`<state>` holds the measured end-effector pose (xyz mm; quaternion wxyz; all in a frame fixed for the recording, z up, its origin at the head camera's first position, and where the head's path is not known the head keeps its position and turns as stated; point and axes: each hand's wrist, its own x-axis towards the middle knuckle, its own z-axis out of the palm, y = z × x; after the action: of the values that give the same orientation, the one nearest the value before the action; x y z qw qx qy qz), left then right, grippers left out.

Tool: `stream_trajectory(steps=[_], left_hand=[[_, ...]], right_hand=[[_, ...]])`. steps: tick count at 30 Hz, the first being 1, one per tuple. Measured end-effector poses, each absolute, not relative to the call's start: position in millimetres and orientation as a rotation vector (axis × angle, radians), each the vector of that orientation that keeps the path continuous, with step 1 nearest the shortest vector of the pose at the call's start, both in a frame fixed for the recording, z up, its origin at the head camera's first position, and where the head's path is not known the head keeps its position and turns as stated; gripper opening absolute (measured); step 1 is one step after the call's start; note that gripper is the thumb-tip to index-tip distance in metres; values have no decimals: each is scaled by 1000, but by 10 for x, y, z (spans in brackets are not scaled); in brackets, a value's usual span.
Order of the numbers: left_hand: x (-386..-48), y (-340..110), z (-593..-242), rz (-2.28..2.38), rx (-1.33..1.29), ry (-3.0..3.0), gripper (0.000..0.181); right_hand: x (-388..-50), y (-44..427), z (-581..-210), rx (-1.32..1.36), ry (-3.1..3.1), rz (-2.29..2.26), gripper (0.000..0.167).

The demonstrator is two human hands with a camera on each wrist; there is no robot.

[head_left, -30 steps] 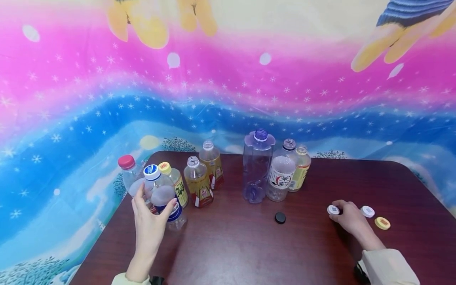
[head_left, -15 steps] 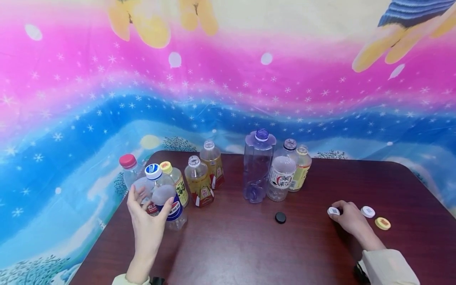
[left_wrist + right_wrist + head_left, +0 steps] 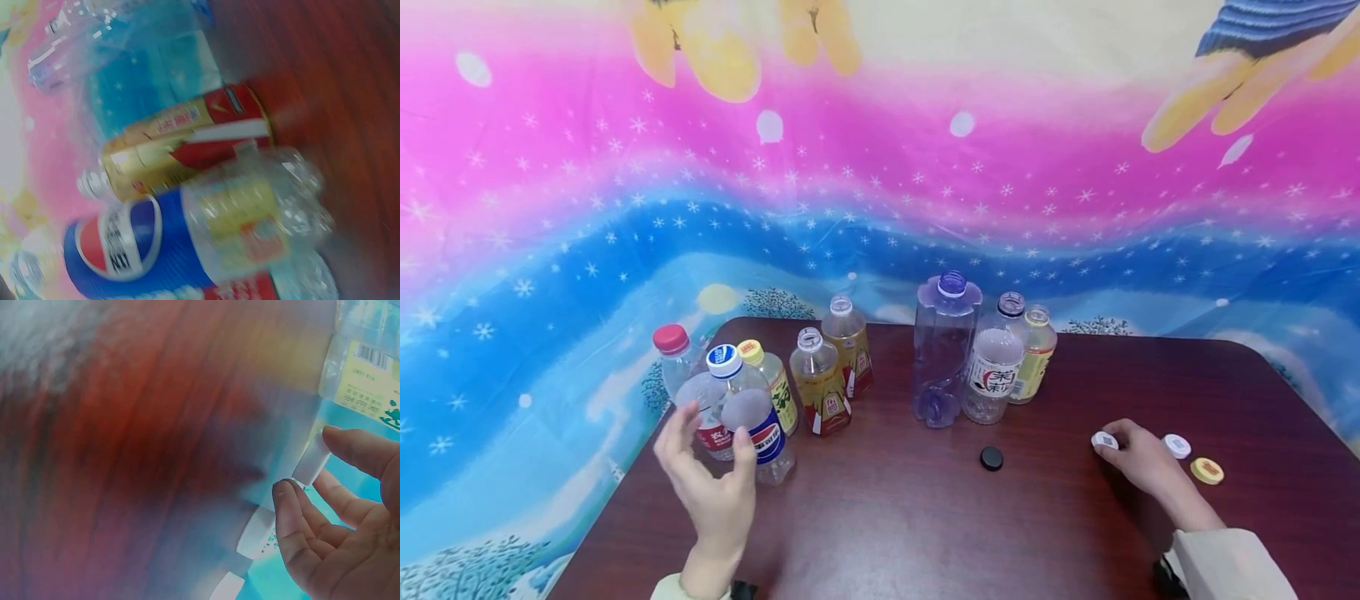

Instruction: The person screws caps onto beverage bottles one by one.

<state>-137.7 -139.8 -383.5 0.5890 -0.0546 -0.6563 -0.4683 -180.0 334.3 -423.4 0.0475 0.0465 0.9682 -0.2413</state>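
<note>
Bare tabletop (image 3: 887,517): lower centre — free passage between left hand (image 3: 711,492) and right hand (image 3: 1142,462).
Blue-labelled bottle (image 3: 769,437): left, blocks left hand's way forward.
Black cap (image 3: 991,458): lower right-centre — low obstacle.

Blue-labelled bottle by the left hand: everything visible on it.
The blue-labelled bottle looks like clear plastic. Its label carries a round red, white and blue emblem; a white cap with a blue top is on. It stands upright at the left of the table, in front of the yellow-capped bottle. The left hand is beside it; contact is unclear.
</note>
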Motion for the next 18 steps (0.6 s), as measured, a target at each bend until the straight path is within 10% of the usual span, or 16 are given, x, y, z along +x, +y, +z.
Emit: stream_trajectory(steps=[8, 18], left_hand=[[-1481, -1047, -3814, -942, -407, -1732, 52], [-1751, -717, -3826, -1164, -116, -1999, 58]], right_hand=[[-1763, 3270, -4149, 141, 2958, -763, 41], [-1708, 3158, -4088, 102, 2944, -829, 40]])
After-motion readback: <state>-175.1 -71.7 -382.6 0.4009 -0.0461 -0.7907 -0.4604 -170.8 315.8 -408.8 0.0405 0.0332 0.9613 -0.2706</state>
